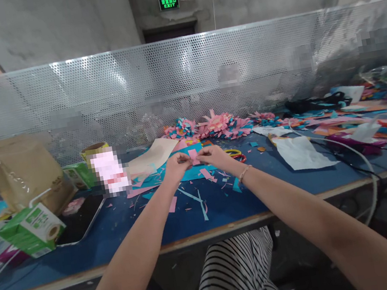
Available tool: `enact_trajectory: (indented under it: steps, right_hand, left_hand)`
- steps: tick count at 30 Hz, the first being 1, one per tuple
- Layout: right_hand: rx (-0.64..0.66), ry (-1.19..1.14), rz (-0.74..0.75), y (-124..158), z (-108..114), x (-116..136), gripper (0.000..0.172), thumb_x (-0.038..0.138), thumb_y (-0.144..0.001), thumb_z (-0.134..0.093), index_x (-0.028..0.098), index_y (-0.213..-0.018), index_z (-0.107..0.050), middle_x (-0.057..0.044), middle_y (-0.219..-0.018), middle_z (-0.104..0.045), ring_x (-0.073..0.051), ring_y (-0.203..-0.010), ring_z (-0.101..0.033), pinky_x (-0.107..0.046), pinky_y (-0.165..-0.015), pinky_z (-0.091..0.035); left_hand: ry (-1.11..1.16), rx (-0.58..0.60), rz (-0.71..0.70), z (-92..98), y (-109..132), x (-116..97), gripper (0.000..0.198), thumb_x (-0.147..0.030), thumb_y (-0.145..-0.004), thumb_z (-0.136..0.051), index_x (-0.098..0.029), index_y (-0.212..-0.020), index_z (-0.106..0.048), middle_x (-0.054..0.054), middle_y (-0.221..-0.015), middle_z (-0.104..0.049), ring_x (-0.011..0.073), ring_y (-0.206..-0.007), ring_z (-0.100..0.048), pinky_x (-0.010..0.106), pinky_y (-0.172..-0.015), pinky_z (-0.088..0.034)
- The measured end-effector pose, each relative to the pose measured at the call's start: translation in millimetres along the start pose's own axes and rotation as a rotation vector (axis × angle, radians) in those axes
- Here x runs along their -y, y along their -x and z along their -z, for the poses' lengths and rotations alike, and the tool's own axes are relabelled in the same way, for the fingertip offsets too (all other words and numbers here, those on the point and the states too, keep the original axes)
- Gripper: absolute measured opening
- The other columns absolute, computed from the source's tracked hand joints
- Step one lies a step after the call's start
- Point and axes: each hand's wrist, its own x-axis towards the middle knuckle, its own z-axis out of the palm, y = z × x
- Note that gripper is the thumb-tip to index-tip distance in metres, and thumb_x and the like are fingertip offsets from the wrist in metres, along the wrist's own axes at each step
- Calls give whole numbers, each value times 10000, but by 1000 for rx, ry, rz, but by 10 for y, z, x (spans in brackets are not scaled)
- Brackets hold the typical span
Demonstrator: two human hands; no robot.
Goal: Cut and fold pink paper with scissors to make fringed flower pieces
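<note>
A small pink paper piece (193,154) is held between my two hands, above the blue table. My left hand (179,163) pinches its left side, and the fingers of my right hand (213,155) are closed on its right side. Under and behind them lies a blue paper sheet (186,173). Pink and blue scraps are scattered around, among them a pale blue strip (202,205) nearer the front. Just right of my right hand are scissors with yellow handles (232,152), partly hidden.
Fringed pink and blue paper flowers (218,126) are heaped against the perforated metal screen (126,97). On the left stand a brown paper bag (21,169), a green drink carton (33,231) and a lit phone (108,170). White paper (300,152) and cables lie to the right.
</note>
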Motion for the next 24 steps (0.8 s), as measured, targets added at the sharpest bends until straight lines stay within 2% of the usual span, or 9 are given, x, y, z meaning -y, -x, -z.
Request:
enact_trajectory:
  steps: [5, 10, 15, 20, 24]
  right_hand:
    - [4, -5, 16, 6, -12, 9, 249, 370, -655, -557, 134, -587, -521, 31, -521, -460, -67, -490, -382, -209, -482, -310]
    - [-1, -22, 50, -17, -21, -8, 244, 379, -637, -578, 144, -628, -513, 34, -543, -471, -76, -514, -403, -213, -497, -326]
    - [34, -28, 53, -20, -18, -22, 210, 346, -643, -570, 151, -633, -494, 36, -547, -463, -80, -510, -420, -218, -494, -346]
    - [11, -96, 57, -34, -27, -79, 123, 268, -665, -527, 165, -694, -465, 42, -577, -479, -78, -512, -450, -224, -509, -401]
    - [24, -181, 14, -38, -37, -98, 150, 254, -645, -540, 169, -737, -458, 38, -600, -502, -85, -531, -480, -233, -515, -437]
  left_hand:
    - [-31, 11, -43, -27, 5, -8, 168, -186, -536, -654, -133, -639, -532, 4, -604, -571, 125, -570, -562, 293, -592, -478]
    - [75, 44, -54, -80, 32, -31, 258, -253, -555, -681, -137, -726, -526, 7, -693, -582, 126, -649, -577, 307, -654, -486]
    - [80, 122, 13, -73, 68, -60, 284, -291, -580, -689, -135, -761, -536, 12, -701, -589, 138, -668, -590, 310, -661, -491]
    - [145, 78, 82, -31, 63, -75, 256, -199, -558, -686, -134, -779, -574, 29, -759, -622, 146, -705, -597, 325, -696, -497]
    - [141, 91, 106, -12, 51, -62, 234, -189, -539, -689, -129, -747, -600, 30, -728, -627, 149, -689, -595, 322, -678, -501]
